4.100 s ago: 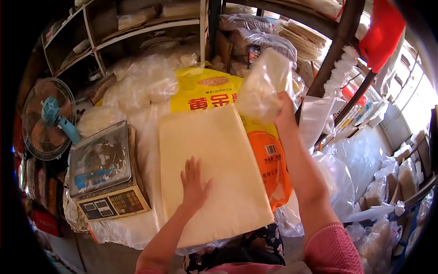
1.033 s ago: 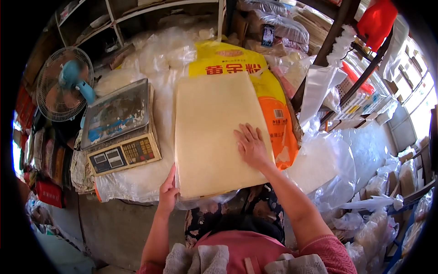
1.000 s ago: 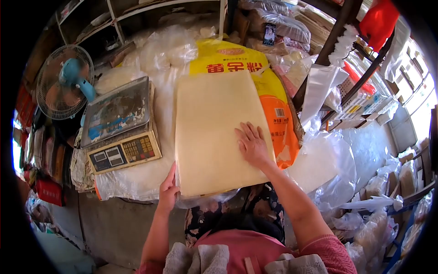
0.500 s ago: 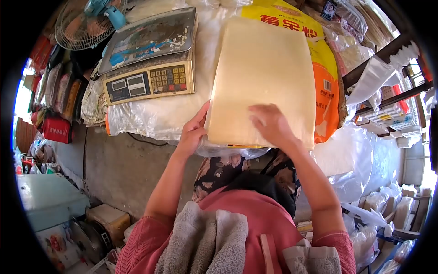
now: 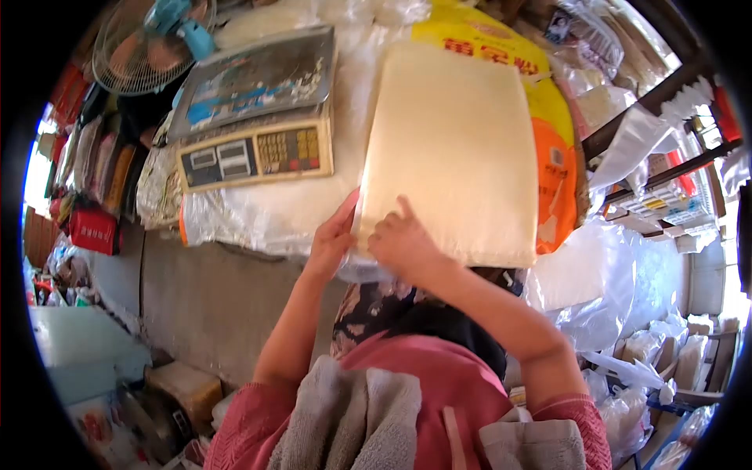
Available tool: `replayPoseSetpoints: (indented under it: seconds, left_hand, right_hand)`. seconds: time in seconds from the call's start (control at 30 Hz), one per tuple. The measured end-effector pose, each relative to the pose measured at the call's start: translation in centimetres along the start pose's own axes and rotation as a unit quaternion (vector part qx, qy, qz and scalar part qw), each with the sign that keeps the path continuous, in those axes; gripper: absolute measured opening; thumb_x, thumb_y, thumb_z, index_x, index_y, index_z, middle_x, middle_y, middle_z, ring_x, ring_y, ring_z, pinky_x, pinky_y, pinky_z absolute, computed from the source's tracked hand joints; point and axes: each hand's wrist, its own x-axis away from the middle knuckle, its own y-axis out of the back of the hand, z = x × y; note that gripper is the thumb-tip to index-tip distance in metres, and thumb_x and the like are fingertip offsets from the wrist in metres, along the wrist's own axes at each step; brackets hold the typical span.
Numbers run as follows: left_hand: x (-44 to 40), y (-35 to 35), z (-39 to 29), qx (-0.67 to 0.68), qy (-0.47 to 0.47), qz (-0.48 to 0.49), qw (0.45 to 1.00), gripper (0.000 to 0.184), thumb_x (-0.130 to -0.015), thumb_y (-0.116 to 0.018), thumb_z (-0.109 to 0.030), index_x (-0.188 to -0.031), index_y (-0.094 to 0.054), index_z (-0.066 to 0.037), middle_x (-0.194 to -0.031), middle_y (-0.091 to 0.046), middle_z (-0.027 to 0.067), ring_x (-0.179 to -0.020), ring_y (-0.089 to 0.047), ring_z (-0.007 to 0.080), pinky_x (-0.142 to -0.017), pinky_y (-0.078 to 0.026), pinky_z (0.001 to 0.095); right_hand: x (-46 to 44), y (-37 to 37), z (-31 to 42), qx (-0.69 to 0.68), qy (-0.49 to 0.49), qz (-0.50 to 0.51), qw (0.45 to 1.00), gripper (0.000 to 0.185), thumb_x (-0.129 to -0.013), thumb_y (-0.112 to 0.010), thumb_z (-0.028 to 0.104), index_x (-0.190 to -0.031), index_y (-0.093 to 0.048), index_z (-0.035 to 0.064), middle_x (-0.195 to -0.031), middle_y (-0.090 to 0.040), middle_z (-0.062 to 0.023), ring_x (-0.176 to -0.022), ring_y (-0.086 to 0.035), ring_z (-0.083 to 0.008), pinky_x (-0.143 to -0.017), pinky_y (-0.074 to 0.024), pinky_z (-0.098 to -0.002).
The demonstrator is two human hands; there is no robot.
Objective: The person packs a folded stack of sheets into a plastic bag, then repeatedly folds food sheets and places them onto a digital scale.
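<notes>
A stack of thin cream-coloured sheets [image 5: 454, 149] lies flat in front of me, its near edge toward my body. My left hand [image 5: 332, 243] is at the lower left edge, thumb and fingers closed against the sheets' border. Across the near left corner is my right hand [image 5: 403, 244], index finger raised, the other fingers curled onto the edge of the sheets. The fingertips of both hands are partly hidden, and the right hand is slightly blurred.
A digital scale [image 5: 254, 110] stands left of the stack, a fan [image 5: 149, 43] behind it. Under the stack are a yellow and orange printed sack [image 5: 554, 176] and clear plastic sheeting [image 5: 243, 215]. A metal rack [image 5: 666, 102] with plastic bags is at the right.
My right hand has moved left from the middle of the sheets to their near left corner, its fingers now curled. The left hand has stayed at the left edge.
</notes>
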Motion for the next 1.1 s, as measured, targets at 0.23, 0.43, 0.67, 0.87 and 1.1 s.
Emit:
replayPoseSetpoints:
  seconds: [0.23,0.43,0.67,0.87,1.1]
  left_hand:
    - [0.0,-0.8,-0.7,0.000,0.007,-0.004,1.000,0.080,-0.067,-0.034,0.018,-0.146,-0.028,0.002,-0.153,-0.027,0.0115,-0.141,-0.025,0.0185,-0.105,-0.031,0.0256]
    - [0.2,-0.9,-1.1,0.016,0.025,-0.007,1.000,0.080,-0.068,-0.034,0.019,-0.146,-0.029,0.001,-0.152,-0.030,0.0114,-0.141,-0.026,0.0184,-0.105,-0.032,0.0259]
    - [-0.2,-1.1,0.1,-0.010,-0.023,-0.008,1.000,0.072,-0.076,-0.043,0.015,-0.145,-0.031,0.000,-0.151,-0.032,0.0113,-0.139,-0.030,0.0187,-0.108,-0.031,0.0300]
    - [0.1,-4.4,-2.3,-0.610,-0.201,-0.029,0.766,0.059,-0.077,-0.055,0.007,-0.134,-0.046,-0.003,-0.145,-0.036,0.0159,-0.135,-0.033,0.0361,-0.110,-0.031,0.0410]
    - [-3.8,-7.3,-1.3,-0.698,-0.180,0.028,0.693,0.065,-0.085,-0.063,-0.032,-0.133,-0.041,0.007,-0.145,-0.031,0.0251,-0.137,-0.025,0.0431,-0.111,-0.023,0.0505]
  right_hand:
    - [-0.4,-0.2,-0.2,0.013,-0.010,0.028,0.999,0.010,-0.076,-0.059,0.015,-0.076,-0.068,0.0108,-0.081,-0.066,-0.0065,-0.089,-0.061,-0.0252,-0.104,-0.0307,-0.0576]
    - [-0.8,-0.7,1.2,0.063,-0.002,0.005,0.998,0.008,-0.074,-0.060,0.014,-0.075,-0.067,0.0096,-0.079,-0.065,-0.0064,-0.088,-0.060,-0.0264,-0.101,-0.0342,-0.0581]
    - [-0.3,-1.7,-2.6,-0.266,-0.127,-0.086,0.952,0.015,-0.073,-0.064,0.019,-0.081,-0.067,0.0074,-0.080,-0.065,-0.0118,-0.079,-0.062,-0.0254,-0.083,-0.0473,-0.0433]
    - [5.6,2.6,-13.9,-0.492,-0.399,-0.223,0.741,0.018,-0.080,-0.068,0.016,-0.088,-0.068,-0.0004,-0.079,-0.068,-0.0067,-0.075,-0.063,-0.0123,-0.069,-0.0499,-0.0273]
    - [6.6,-1.3,-5.1,-0.075,-0.211,-0.045,0.974,0.072,-0.088,-0.059,0.046,-0.136,-0.040,-0.0036,-0.145,-0.034,-0.0209,-0.139,-0.024,-0.0376,-0.109,-0.0214,-0.0583]
